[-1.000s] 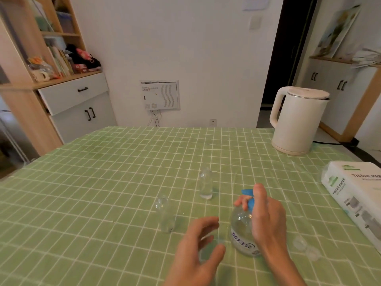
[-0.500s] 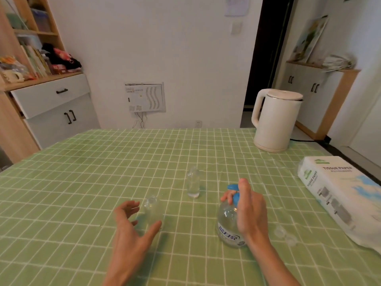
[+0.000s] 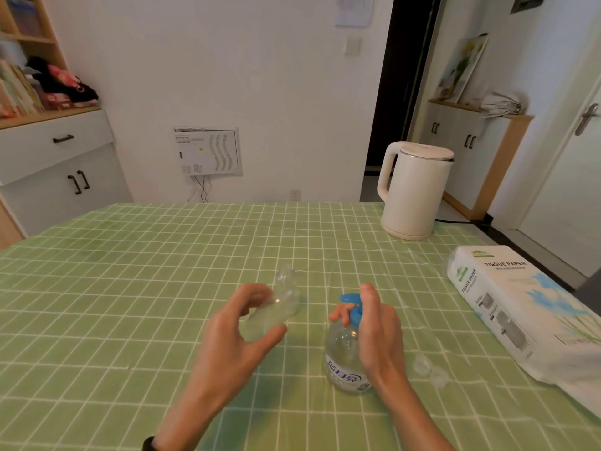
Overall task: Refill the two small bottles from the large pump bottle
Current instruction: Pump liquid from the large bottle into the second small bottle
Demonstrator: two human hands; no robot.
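Observation:
The large clear pump bottle (image 3: 344, 356) with a blue pump head stands on the green checked tablecloth (image 3: 130, 288). My right hand (image 3: 377, 330) grips its neck from the right, thumb resting on top of the pump. My left hand (image 3: 240, 336) holds one small clear bottle (image 3: 265, 320), lifted and tilted, left of the pump spout. The second small clear bottle (image 3: 287, 278) stands upright on the cloth just behind the held one, partly overlapped by it.
Two clear caps (image 3: 429, 369) lie right of the pump bottle. A white tissue paper pack (image 3: 520, 314) lies along the right edge. A white kettle (image 3: 413, 190) stands at the far right corner, its cord running off the table.
My left hand reached the nearer small bottle, closed around it and lifted it toward the pump spout. The right hand has stayed on the pump bottle. The view shifted right.

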